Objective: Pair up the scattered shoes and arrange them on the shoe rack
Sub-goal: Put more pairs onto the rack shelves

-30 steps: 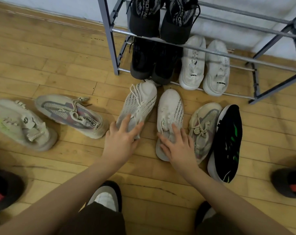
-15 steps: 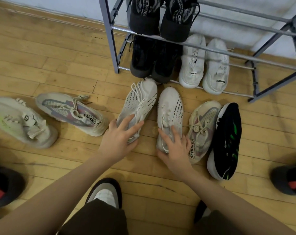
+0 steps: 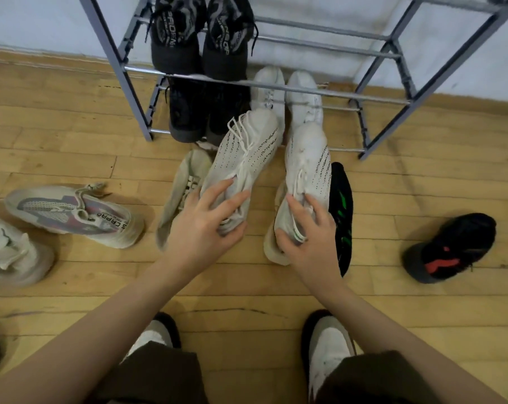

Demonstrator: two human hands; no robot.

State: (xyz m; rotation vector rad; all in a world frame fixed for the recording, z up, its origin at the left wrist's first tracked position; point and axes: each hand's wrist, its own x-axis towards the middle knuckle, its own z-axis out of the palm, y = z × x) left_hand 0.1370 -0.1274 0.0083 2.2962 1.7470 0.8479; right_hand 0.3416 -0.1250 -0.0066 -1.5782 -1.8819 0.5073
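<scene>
CHANGE: both white knit shoes now off the floor, toes toward shoe rack (image 3: pixel 392 97); beige shoe (image 3: pixel 179 196) uncovered | GRIP: left hand (image 3: pixel 200 228) closed on left white shoe (image 3: pixel 247 153), right hand (image 3: pixel 308 237) closed on right white shoe (image 3: pixel 308 164) | MEANS: pair matched, racking likely next | TEXT: "CAPRO"-like on grey-pink shoe (image 3: pixel 72 214); rack-top lettering unreadable

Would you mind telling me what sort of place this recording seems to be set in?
Probably an indoor room or entryway of a home, though I cannot be sure. A grey metal shoe rack stands against a pale wall, shoes lie scattered on a wooden plank floor, and two pairs already sit on the rack.
</scene>
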